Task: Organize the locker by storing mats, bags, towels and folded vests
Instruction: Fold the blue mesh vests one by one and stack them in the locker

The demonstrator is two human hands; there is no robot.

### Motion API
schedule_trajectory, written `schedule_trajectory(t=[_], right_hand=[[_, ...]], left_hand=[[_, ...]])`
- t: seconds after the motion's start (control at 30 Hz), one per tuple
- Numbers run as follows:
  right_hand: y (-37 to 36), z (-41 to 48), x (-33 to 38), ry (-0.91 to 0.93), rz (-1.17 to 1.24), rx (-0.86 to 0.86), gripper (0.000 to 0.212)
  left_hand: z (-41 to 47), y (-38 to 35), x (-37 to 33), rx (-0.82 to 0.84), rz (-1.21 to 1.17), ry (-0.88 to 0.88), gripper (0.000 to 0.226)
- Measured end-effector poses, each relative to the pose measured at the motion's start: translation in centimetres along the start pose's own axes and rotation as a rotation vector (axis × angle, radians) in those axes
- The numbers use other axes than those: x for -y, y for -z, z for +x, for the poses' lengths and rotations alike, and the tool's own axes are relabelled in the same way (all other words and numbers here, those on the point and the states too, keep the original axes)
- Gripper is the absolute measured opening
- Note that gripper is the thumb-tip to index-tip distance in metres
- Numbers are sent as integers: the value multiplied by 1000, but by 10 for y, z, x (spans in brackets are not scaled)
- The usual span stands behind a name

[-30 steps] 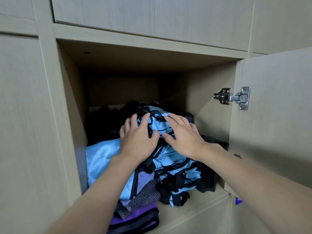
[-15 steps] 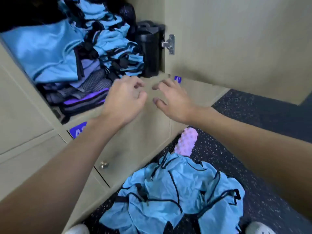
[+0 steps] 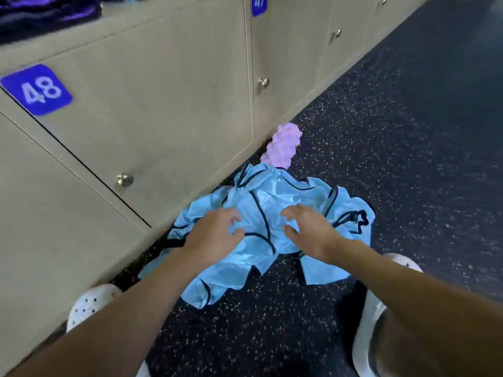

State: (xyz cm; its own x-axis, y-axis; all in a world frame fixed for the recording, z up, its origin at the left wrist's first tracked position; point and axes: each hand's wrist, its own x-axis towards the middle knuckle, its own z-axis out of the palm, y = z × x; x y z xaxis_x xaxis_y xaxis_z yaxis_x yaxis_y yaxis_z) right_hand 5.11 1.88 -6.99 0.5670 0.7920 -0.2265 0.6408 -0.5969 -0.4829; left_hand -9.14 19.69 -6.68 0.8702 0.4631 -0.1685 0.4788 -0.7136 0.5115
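Vests (image 3: 261,210) of light-blue satin with black trim lie crumpled on the speckled floor (image 3: 408,159), at the foot of the closed lockers (image 3: 163,104). Left hand (image 3: 215,235) and right hand (image 3: 307,229) reach over the heap, each grip spread with loosely curled fingers, pinching nothing; whether they touch the cloth is unclear. At the heap's 12 o'clock lies a pink knobbly roller (image 3: 283,145).

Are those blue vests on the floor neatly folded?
No, the blue vests lie in a loose, crumpled heap on the dark speckled floor beside the lockers.
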Motion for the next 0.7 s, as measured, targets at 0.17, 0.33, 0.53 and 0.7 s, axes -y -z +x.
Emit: schedule_trajectory(t=[0.17,0.33,0.53,0.7], right_hand=[[-48,-19,-45,-94,-29,100,44],[-73,-18,-63,-129,-37,108,53],[-79,-23,-77,-113,-253,88,59],[-64,-24,-104,-165,-463,19,49]], left_hand=[[-6,-64,7,74,206,-65,55],[2,-83,11,28,468,-89,48],[-11,-92,21,-36,407,-165,28],[1,-105,-19,-12,292,-229,27]])
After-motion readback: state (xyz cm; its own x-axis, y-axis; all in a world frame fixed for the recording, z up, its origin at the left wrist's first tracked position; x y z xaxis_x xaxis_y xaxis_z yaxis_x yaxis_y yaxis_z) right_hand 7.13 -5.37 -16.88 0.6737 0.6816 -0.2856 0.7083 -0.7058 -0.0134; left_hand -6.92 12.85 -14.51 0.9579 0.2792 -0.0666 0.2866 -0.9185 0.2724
